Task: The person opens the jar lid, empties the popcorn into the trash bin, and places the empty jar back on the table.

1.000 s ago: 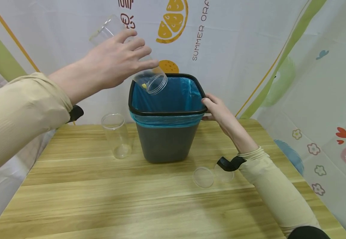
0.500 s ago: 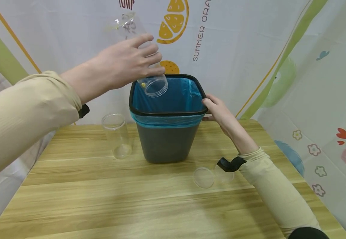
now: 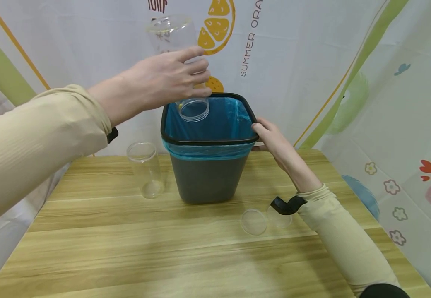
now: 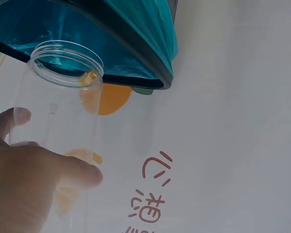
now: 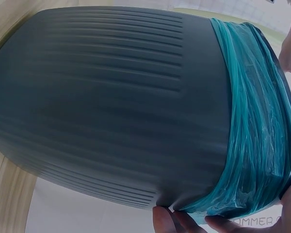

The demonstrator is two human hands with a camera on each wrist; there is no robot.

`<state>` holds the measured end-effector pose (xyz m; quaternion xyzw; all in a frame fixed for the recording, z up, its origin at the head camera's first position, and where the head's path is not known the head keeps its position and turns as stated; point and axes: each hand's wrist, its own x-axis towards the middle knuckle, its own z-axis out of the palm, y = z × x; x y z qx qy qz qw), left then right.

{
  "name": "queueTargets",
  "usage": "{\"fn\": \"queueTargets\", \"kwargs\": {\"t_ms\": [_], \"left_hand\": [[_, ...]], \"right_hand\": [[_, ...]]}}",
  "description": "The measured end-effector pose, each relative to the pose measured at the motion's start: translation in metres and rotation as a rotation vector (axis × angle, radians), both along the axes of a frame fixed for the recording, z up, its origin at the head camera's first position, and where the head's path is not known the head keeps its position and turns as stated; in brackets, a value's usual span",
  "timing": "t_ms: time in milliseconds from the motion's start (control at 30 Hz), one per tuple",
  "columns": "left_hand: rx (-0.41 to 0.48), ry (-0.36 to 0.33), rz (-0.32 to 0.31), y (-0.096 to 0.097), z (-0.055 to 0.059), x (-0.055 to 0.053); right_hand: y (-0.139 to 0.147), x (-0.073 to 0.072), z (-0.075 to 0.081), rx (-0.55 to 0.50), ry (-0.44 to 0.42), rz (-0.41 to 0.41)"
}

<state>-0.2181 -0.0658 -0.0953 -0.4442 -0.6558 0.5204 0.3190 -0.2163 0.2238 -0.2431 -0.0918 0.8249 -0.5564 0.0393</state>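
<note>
My left hand (image 3: 167, 80) grips a clear plastic jar (image 4: 63, 116), tipped nearly upside down, its threaded mouth over the opening of a dark grey trash can (image 3: 209, 178). A small yellowish bit (image 4: 88, 77) sits inside the jar close to its mouth. A blue trash bag (image 3: 222, 120) lines the can, folded out under its black rim. With my right hand (image 3: 273, 138) I hold the can's right rim, thumb on top and fingers around the outside. In the right wrist view some fingertips (image 5: 162, 218) show against the can's wall below the bag's fold.
Another clear jar (image 3: 144, 169) stands upright on the wooden table (image 3: 144, 248), left of the can. Two clear round lids, the left lid (image 3: 254, 222) and the right lid (image 3: 280, 217), lie near my right wrist. A printed curtain (image 3: 293, 49) hangs behind the table.
My left hand has moved right and turned the jar from a slant to almost upside down, its base swinging right. The right hand and the trash can have stayed put.
</note>
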Motion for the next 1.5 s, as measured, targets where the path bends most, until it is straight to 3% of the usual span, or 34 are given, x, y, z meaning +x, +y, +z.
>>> {"fn": "queueTargets", "kwargs": {"t_ms": [233,467,867,1133,1500], "left_hand": [[-0.031,0.018,-0.012,0.009,-0.002,-0.001],[0.057,-0.031,0.001,0.006,-0.005,-0.002],[0.391,-0.134,-0.036,-0.014,-0.023,-0.002],[0.707,-0.322,-0.050,-0.026,-0.031,-0.002],[0.837,-0.355,0.019,-0.034,-0.039,-0.003]], "right_hand": [[0.001,0.000,0.000,0.001,-0.001,0.003],[0.000,0.001,0.000,0.002,0.004,0.004],[0.000,0.001,0.000,0.001,0.003,0.000],[0.001,0.000,0.000,0.004,0.004,0.001],[0.001,0.000,0.000,0.007,-0.002,0.006]]}}
